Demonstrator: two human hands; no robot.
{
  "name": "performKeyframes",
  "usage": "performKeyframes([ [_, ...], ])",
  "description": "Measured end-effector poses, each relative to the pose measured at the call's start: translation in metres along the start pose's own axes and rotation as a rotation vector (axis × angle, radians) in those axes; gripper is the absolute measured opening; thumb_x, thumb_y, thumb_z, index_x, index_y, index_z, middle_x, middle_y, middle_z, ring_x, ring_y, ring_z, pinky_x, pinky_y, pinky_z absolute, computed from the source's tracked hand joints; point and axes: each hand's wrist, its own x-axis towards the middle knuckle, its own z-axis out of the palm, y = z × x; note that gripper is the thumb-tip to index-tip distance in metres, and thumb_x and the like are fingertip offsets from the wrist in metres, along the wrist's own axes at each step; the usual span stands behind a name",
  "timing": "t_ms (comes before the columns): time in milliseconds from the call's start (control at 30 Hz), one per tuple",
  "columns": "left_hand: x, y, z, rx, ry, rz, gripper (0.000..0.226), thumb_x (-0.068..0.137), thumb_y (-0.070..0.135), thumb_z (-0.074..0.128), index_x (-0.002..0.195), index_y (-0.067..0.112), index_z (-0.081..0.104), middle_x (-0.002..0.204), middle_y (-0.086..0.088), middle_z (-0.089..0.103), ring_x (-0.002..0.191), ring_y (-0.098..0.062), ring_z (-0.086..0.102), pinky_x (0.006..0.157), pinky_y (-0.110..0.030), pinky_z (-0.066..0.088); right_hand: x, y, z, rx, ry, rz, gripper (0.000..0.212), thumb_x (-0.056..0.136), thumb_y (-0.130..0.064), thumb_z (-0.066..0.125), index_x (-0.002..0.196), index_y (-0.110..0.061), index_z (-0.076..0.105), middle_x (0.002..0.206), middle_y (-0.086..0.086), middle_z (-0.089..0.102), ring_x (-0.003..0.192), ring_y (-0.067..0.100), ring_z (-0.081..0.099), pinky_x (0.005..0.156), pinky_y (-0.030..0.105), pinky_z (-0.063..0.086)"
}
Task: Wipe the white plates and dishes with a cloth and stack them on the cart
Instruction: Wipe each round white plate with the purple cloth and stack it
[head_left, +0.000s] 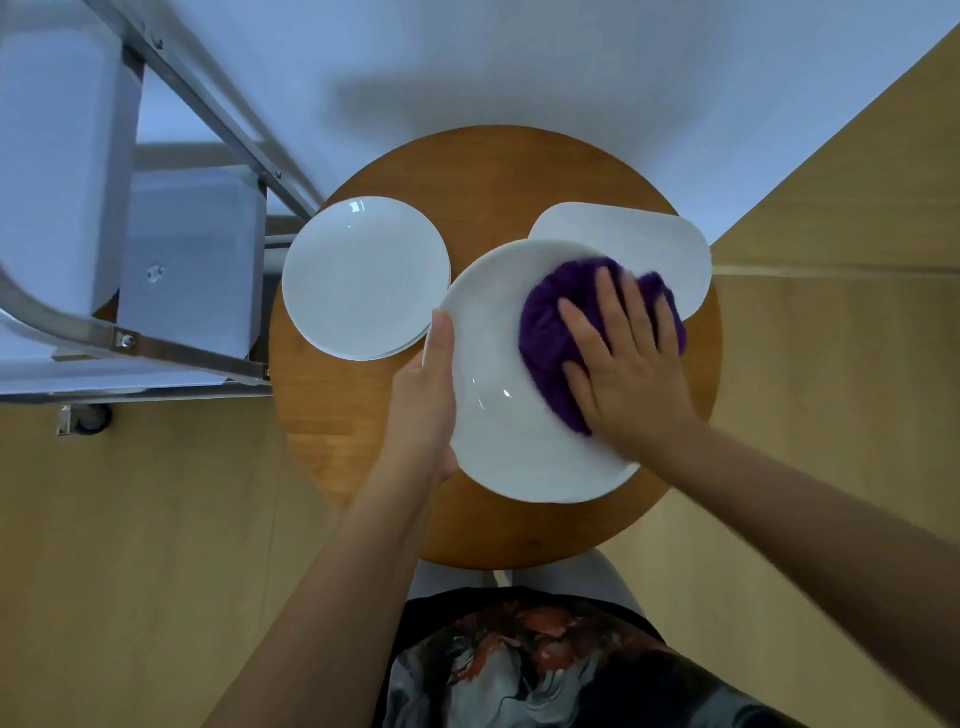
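Purple cloth (550, 332), bunched, sits on the large white plate (498, 415) under my right hand (628, 364). Right fingers are spread apart and lie flat, pressing the cloth onto the plate's right half. My left hand (431, 395) grips the plate's left rim: thumb lies along the upper face; the other fingers are beneath and hidden. Plate is over the round wooden table (363, 415), tilted slightly, its far edge overlapping an oblong white dish (654, 244). A stack of smaller white plates (363, 275) rests on the table just left of the held plate, edges nearly touching. Metal-framed cart (156, 343) with white bins stands at far left, beside the table.
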Motion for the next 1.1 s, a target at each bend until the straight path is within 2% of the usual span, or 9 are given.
performKeyframes([
  [133,0.001,-0.008,0.014,-0.037,0.094,0.010,0.035,0.087,0.065,0.041,0.085,0.041,0.067,0.082,0.008,0.073,0.076,-0.013,0.072,0.062,-0.031,0.058,-0.030,-0.062,0.005,0.330,-0.135,0.431,0.059,0.091,-0.041,0.032,0.146,-0.019,0.029,0.155,0.015,0.018,0.143,0.036,0.012,0.113,0.050,0.005],
  [300,0.004,-0.008,0.018,-0.056,0.190,0.007,0.038,0.086,0.068,0.038,0.090,0.037,0.061,0.078,0.015,0.071,0.086,-0.013,0.068,0.066,-0.028,0.059,-0.036,-0.083,0.004,0.604,-0.257,0.211,0.063,0.088,-0.056,0.017,0.144,-0.031,0.030,0.155,-0.010,0.007,0.141,0.010,-0.010,0.114,0.041,-0.009],
  [367,0.004,-0.004,0.016,-0.091,0.206,-0.041,0.039,0.084,0.070,0.040,0.091,0.037,0.060,0.075,0.014,0.072,0.086,-0.016,0.068,0.060,-0.027,0.058,-0.038,-0.070,0.000,0.588,-0.295,0.047,0.068,0.082,-0.061,0.044,0.139,-0.024,0.042,0.152,-0.007,0.020,0.143,0.018,0.007,0.114,0.047,0.002],
  [467,0.006,0.005,0.013,-0.140,0.197,-0.116,0.037,0.083,0.070,0.043,0.090,0.037,0.058,0.084,0.005,0.073,0.088,-0.021,0.066,0.058,-0.033,0.059,-0.043,-0.048,-0.003,0.341,-0.262,-0.130,0.064,0.063,-0.034,0.083,0.119,-0.012,0.062,0.132,0.012,0.055,0.125,0.036,0.048,0.101,0.058,0.036],
  [633,0.004,0.019,0.013,-0.091,0.144,-0.093,0.035,0.084,0.069,0.041,0.090,0.040,0.059,0.076,0.008,0.073,0.089,-0.022,0.067,0.070,-0.038,0.059,-0.045,-0.034,-0.009,0.247,0.001,-0.174,0.039,0.056,-0.014,0.088,0.091,-0.005,0.073,0.091,0.013,0.072,0.081,0.032,0.069,0.074,0.043,0.055],
  [767,0.000,0.039,0.010,-0.015,0.029,-0.037,0.050,0.078,0.080,0.029,0.095,0.044,0.060,0.098,0.004,0.070,0.095,-0.022,0.067,0.075,-0.039,0.058,-0.044,-0.042,-0.030,0.438,0.120,-0.189,0.038,0.051,-0.003,0.088,0.085,0.001,0.071,0.080,0.012,0.071,0.073,0.030,0.069,0.067,0.037,0.056],
  [933,0.006,0.041,0.003,-0.013,-0.071,-0.038,0.075,0.068,0.081,0.026,0.108,0.034,0.069,0.129,0.001,0.060,0.124,-0.023,0.053,0.106,-0.050,0.038,-0.023,-0.053,-0.072,1.031,0.037,0.371,0.046,0.065,-0.010,0.082,0.094,-0.032,0.053,0.078,-0.029,0.062,0.076,-0.005,0.063,0.060,0.006,0.049],
  [1000,0.017,0.025,0.003,-0.020,0.056,-0.098,0.067,0.083,0.074,0.025,0.126,0.033,0.055,0.141,0.000,0.048,0.134,-0.024,0.041,0.112,-0.052,0.028,-0.013,-0.044,-0.076,1.239,-0.005,0.643,0.060,0.060,-0.015,0.086,0.105,-0.034,0.053,0.093,-0.028,0.062,0.093,-0.002,0.060,0.068,0.017,0.056],
  [1100,0.025,0.000,0.008,-0.173,0.105,-0.252,0.072,0.088,0.071,0.023,0.132,0.022,0.052,0.131,-0.003,0.058,0.123,-0.026,0.052,0.106,-0.048,0.038,-0.006,-0.025,-0.078,1.766,-0.066,0.799,0.079,0.053,-0.017,0.086,0.124,-0.020,0.050,0.104,-0.001,0.067,0.097,0.019,0.065,0.071,0.033,0.058],
])
